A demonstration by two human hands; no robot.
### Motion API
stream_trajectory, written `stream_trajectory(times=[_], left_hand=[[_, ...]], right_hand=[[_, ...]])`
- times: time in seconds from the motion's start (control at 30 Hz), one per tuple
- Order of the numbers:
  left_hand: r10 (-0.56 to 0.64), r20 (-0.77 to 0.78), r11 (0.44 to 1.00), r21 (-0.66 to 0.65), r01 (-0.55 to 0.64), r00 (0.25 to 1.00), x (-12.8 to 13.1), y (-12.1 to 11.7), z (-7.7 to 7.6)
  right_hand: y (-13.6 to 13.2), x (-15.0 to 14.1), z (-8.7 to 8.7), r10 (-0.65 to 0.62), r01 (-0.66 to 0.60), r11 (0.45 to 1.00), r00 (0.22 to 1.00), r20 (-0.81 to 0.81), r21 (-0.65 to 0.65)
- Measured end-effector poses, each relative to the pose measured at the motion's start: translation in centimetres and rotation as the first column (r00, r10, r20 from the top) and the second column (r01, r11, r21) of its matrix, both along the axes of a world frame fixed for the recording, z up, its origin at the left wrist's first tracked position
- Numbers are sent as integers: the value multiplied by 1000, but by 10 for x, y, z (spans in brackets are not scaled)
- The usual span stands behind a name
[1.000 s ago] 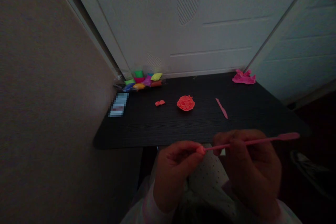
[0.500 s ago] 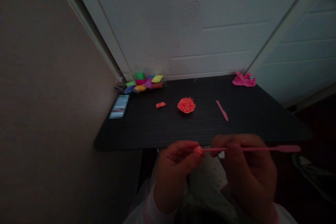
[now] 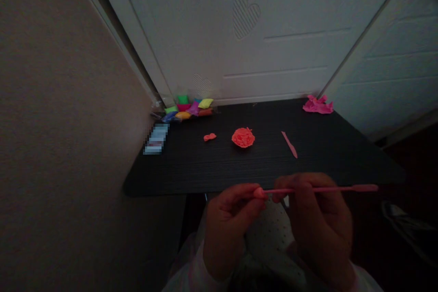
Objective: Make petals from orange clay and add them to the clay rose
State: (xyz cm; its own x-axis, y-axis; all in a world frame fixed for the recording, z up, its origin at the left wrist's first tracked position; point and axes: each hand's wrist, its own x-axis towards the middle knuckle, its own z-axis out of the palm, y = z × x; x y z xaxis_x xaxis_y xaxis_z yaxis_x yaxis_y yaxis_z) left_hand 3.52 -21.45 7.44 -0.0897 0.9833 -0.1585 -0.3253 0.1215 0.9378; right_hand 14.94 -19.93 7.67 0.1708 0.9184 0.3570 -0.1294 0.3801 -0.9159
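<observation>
My left hand [image 3: 228, 223] pinches a small lump of coral modelling clay [image 3: 260, 193] between thumb and fingers, in front of the table's near edge. My right hand [image 3: 316, 219] is closed around a thin pink clay modelling tool [image 3: 335, 189], held almost level. Its left tip meets the clay lump; whether it sinks in cannot be made out. The flattened end sticks out to the right. Beyond my hands, a round coral clay piece with a crinkled inside [image 3: 243, 138] sits on the table, and left of it lies a small coral clay bow shape [image 3: 210, 137].
On the dark table [image 3: 191, 169] lie a pink clay knife [image 3: 289, 144] and a crumpled pink mass [image 3: 318, 105] at the back right. Several colourful clay packets [image 3: 183, 114] rest at the back left, near a blurred phone-like object [image 3: 156, 138]. A white panelled door [image 3: 290, 54] stands behind.
My right hand and the tool have shifted a little left, towards the clay lump, and the tool's tilt has varied slightly. My left hand keeps its pinch. The view has tipped slightly.
</observation>
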Motion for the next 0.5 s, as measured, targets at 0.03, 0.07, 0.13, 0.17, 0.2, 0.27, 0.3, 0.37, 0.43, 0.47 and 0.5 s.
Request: stream_trajectory(times=[0.03,0.07,0.13,0.17,0.2,0.27,0.3,0.37,0.43,0.47,0.5], left_hand=[[18,-115,999,45,-13,993,0,0,0],[53,-246,993,118,-25,968,0,-1,1],[176,-497,948,317,-11,850,-2,-1,2],[248,-582,910,413,19,774,-2,0,2],[310,-634,870,490,58,708,-3,0,2],[379,-680,816,565,120,627,-5,1,2],[393,-690,803,580,139,608,-6,1,1],[386,-699,799,579,161,602,-7,1,0],[348,-708,821,547,165,615,-7,3,-3],[318,-711,842,516,159,627,-8,5,-5],[282,-714,870,473,143,641,-9,7,-9]], right_hand=[[1,0,0,-6,6,1000,1000,7,-13],[1,0,-1,-10,10,1000,1000,15,-19],[2,1,-2,-12,13,1000,1000,28,-15],[2,1,-3,-10,10,1000,999,32,-10],[2,1,-3,-13,13,1000,999,34,-5],[2,2,-4,-15,15,1000,999,44,-8],[3,3,-4,-12,13,1000,999,53,-16],[5,2,-5,-4,5,1000,999,48,-24],[10,-1,-10,9,-9,1000,1000,8,-17],[15,-3,-14,16,-16,1000,1000,-11,-19],[21,-5,-19,22,-23,999,999,-24,-31]])
